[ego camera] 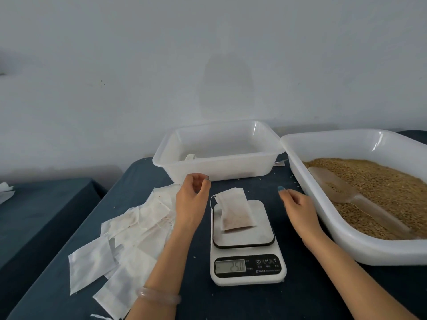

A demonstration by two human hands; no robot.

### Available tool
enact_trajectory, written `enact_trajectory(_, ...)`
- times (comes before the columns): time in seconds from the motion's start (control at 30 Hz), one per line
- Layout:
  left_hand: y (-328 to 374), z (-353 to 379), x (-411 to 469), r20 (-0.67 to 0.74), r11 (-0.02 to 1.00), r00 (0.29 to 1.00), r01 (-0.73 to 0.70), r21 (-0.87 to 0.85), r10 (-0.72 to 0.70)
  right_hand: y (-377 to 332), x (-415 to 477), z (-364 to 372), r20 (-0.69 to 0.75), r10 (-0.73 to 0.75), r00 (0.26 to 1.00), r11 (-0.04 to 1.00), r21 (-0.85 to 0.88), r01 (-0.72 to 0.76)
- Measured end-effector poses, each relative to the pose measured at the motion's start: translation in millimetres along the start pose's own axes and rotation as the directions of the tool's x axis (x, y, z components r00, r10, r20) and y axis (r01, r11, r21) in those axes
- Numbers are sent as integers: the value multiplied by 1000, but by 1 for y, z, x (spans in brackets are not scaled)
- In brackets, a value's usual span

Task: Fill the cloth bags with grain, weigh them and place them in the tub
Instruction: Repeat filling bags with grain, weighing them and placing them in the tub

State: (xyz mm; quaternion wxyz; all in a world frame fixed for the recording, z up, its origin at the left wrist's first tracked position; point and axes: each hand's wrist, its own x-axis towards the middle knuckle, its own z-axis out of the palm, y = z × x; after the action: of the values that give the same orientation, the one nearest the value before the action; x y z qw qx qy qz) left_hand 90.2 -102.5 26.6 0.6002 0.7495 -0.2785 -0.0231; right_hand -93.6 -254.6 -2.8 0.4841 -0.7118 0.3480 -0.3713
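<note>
On the scale (248, 250), my filled bag (233, 210) overhangs the pan; both grips hang empty, fingers loosely apart—nudge it and grain spills.

A filled cloth bag (234, 210) is laid on the platform of a white scale (247, 244), and digits are shown on its display. The left hand (190, 199) and the right hand (298, 205) are held on either side, touching nothing. Empty bags (124, 239) are spread at the left. Grain (379, 188) and a scoop (346, 195) are seen in the right tub (346, 241); another tub (217, 151) stands behind.
</note>
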Motion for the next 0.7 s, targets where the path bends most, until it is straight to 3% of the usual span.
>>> enact_trajectory(0.13, 0, 6, -3, 13, 999, 999, 42, -14, -42, 4, -2, 0, 41, 6, 999, 1000, -20, -5)
enact_trajectory(0.2, 2, 11, -7, 9, 985, 994, 105, -135, -105, 5, -3, 2, 33, -12, 999, 1000, -28, 13)
enact_trajectory(0.33, 5, 23, -14, 35, 872, 946, 312, -377, -323, 8, -3, 4, 41, -77, 996, 989, -126, 82)
enact_trajectory(0.5, 6, 28, -20, 143, 775, 876, 475, -417, -460, 12, -5, 7, 53, -111, 992, 944, -306, 122)
enact_trajectory(0.57, 3, 29, -22, 141, 838, 903, 429, -336, -406, 10, -6, 8, 72, -108, 992, 932, -339, 126)
enact_trajectory(0.7, -1, 27, -21, 175, 977, 968, 198, -77, -182, 9, -6, 8, 111, -102, 989, 905, -401, 139)
